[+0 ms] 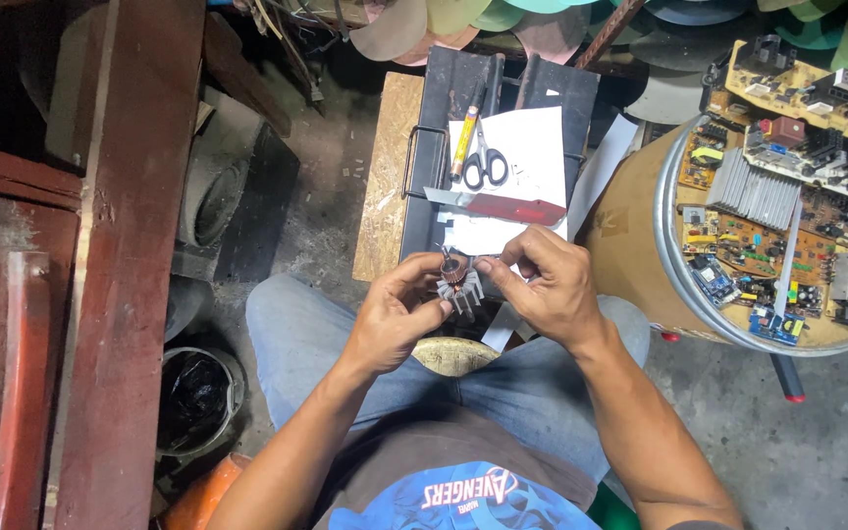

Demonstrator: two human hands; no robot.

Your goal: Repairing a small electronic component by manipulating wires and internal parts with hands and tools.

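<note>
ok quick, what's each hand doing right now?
Left hand: closed on the small motor rotor.
Right hand: fingertips pinched at the rotor's top; firm grip or only a touch cannot be told.

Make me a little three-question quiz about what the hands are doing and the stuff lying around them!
1. True or false: both the left hand and the right hand touch the small grey finned motor part with copper windings.
2. Which lies on the white paper sheet beside the yellow-handled tool?
A. hammer
B. black-handled scissors
C. spoon
3. What fills the round metal-rimmed drum top on the right?

Key:
1. True
2. B
3. Circuit boards in a pile
</note>
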